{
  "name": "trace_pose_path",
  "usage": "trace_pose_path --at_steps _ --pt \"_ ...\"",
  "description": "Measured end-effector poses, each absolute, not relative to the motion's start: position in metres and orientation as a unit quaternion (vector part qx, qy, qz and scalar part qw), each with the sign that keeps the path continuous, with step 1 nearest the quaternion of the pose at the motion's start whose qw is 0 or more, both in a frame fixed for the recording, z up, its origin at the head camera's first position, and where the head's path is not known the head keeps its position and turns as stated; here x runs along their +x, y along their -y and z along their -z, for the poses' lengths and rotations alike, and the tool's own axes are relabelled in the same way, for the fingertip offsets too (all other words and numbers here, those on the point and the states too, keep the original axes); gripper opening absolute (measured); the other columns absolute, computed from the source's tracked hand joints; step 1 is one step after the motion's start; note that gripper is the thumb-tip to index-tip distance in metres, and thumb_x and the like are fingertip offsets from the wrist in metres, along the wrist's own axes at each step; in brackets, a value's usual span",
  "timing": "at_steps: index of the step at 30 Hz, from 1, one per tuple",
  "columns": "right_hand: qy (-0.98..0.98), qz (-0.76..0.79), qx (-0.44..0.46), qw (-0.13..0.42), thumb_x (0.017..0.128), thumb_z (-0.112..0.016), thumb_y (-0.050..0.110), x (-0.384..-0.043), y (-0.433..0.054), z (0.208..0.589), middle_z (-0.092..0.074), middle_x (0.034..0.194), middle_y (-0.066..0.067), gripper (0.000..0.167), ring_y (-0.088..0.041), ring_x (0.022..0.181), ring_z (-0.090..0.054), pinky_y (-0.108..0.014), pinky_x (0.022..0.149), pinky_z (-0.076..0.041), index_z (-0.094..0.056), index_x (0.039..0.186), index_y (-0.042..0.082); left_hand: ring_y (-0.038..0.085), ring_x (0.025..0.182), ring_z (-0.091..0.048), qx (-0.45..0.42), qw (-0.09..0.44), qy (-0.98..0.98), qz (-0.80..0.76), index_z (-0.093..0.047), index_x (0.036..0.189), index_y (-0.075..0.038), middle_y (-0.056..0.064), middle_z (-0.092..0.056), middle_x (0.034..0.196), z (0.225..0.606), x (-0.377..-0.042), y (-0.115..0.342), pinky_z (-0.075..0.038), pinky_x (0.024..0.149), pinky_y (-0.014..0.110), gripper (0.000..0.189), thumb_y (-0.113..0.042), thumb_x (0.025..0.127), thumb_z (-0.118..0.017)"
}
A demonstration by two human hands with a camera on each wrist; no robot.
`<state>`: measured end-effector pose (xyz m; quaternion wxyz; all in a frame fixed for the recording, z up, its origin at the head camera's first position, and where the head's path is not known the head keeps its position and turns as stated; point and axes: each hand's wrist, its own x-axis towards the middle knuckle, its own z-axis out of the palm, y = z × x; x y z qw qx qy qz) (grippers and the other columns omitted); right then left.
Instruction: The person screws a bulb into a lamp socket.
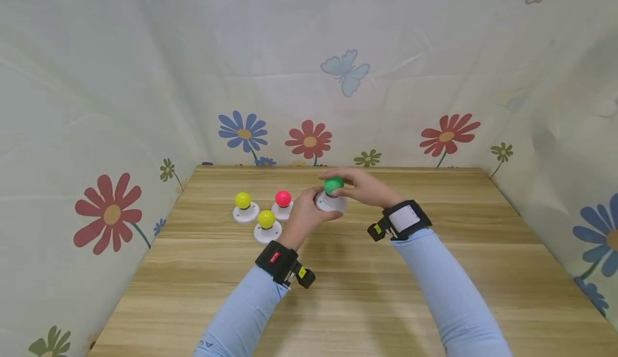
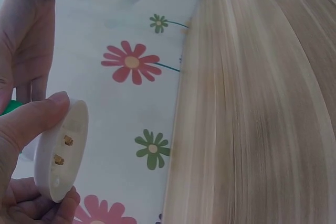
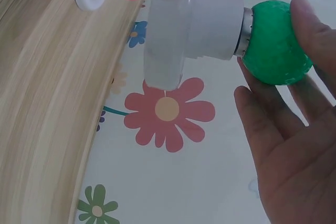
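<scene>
A white round lamp socket (image 1: 331, 203) is gripped at its base by my left hand (image 1: 309, 213), raised over the table. Its hollow underside, with two brass-coloured terminals (image 2: 59, 159), faces the left wrist camera. Seated in the socket is a green light bulb (image 3: 276, 43), with a narrow metal band of its cap showing at the rim. My right hand (image 1: 364, 187) holds this bulb, thumb on one side and fingers on the other. To the left stand two yellow bulbs (image 1: 266, 219) and a pink-red bulb (image 1: 282, 198), each upright in a white socket.
The wood-grain table (image 1: 434, 282) runs back to a pale cloth backdrop (image 1: 270, 51) printed with flowers and butterflies. Black straps (image 1: 277, 262) with small cameras sit on both wrists. The left forearm passes close beside the nearer yellow bulb's socket (image 1: 267, 233).
</scene>
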<state>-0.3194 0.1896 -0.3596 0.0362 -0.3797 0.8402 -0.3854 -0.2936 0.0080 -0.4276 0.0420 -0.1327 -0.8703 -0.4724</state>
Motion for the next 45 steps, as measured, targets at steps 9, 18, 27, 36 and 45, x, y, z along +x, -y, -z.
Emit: trace_pose_path --at_steps 9,18,27,36,45 --pt "-0.884 0.348 -0.311 -0.013 0.084 -0.076 0.017 -0.316 -0.181 0.361 -0.061 0.123 -0.012 0.041 -0.026 0.107 -0.058 -0.042 0.096 -0.051 -0.064 0.121 0.006 0.029 0.117 -0.056 -0.127 0.022 0.873 0.471 -0.049 0.139 -0.012 0.010 -0.056 0.131 0.429 -0.295 -0.010 -0.050 0.096 0.046 0.079 -0.039 0.073 -0.084" --pt "-0.896 0.328 -0.297 -0.031 0.082 -0.077 0.021 -0.314 -0.179 0.360 -0.060 0.122 -0.011 0.044 -0.026 0.103 -0.059 -0.040 0.090 -0.053 -0.062 0.120 0.006 0.029 0.116 -0.057 -0.134 0.026 0.868 0.477 -0.050 0.138 -0.012 0.010 -0.057 0.131 0.431 -0.295 -0.010 -0.051 0.095 0.046 0.078 -0.038 0.073 -0.084" --pt "-0.949 0.220 -0.210 -0.084 0.078 -0.076 0.051 -0.305 -0.170 0.357 -0.057 0.095 -0.007 0.056 -0.021 0.079 -0.057 -0.029 0.066 -0.053 -0.057 0.108 0.008 0.028 0.115 -0.058 -0.131 0.019 0.862 0.489 -0.051 0.137 -0.015 0.007 -0.058 0.130 0.429 -0.293 -0.010 -0.052 0.095 0.044 0.076 -0.039 0.073 -0.084" --pt "-0.925 0.255 -0.278 -0.053 0.081 -0.079 0.022 -0.306 -0.175 0.354 -0.065 0.106 -0.010 0.039 -0.023 0.092 -0.059 -0.037 0.081 -0.055 -0.064 0.111 0.003 0.027 0.115 -0.057 -0.135 0.029 0.871 0.472 -0.051 0.137 -0.013 0.009 -0.058 0.130 0.432 -0.293 -0.012 -0.051 0.095 0.044 0.075 -0.037 0.074 -0.084" --pt "-0.907 0.290 -0.306 -0.012 0.084 -0.075 0.016 -0.305 -0.182 0.352 -0.062 0.124 -0.014 0.048 -0.027 0.104 -0.060 -0.042 0.090 -0.054 -0.059 0.128 0.003 0.027 0.116 -0.057 -0.140 0.029 0.869 0.473 -0.051 0.137 -0.011 0.009 -0.058 0.131 0.433 -0.292 -0.012 -0.050 0.097 0.044 0.075 -0.037 0.074 -0.084"
